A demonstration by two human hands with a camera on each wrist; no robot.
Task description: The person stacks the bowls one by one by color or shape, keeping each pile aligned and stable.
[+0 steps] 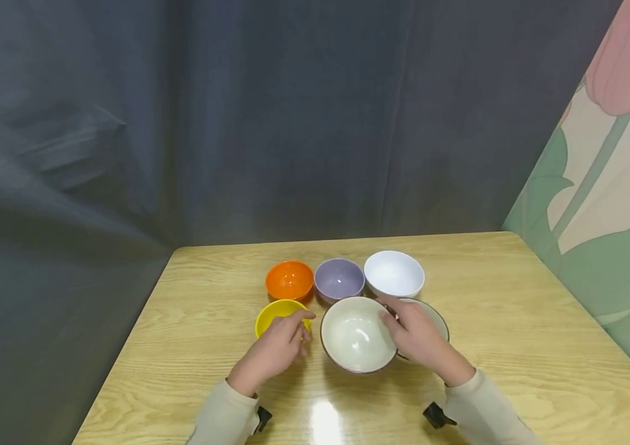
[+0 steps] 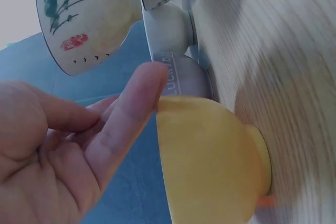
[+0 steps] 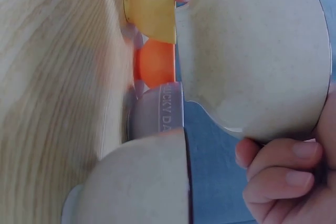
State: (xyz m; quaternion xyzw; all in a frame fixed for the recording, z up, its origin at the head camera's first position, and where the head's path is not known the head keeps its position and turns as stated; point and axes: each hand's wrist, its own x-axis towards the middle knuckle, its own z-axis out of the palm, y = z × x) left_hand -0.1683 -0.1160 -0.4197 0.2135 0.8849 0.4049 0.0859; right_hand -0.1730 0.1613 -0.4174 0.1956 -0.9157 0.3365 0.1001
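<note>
We see the right hand (image 1: 419, 334) gripping the cream bowl (image 1: 356, 337) at its right rim, raised above the bench (image 1: 181, 352). The left hand (image 1: 277, 347), fingers loosely extended, is over the yellow bowl (image 1: 268, 314); we cannot tell whether it touches. The cream bowl is between the hands, left of the dark-rimmed bowl (image 1: 433, 316) and nearer than the purple bowl (image 1: 340, 280).

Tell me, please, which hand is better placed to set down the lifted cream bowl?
Probably the right hand: it already grips the cream bowl at the rim. The left hand is by the yellow bowl and holds nothing, so it would first need to take over.
</note>
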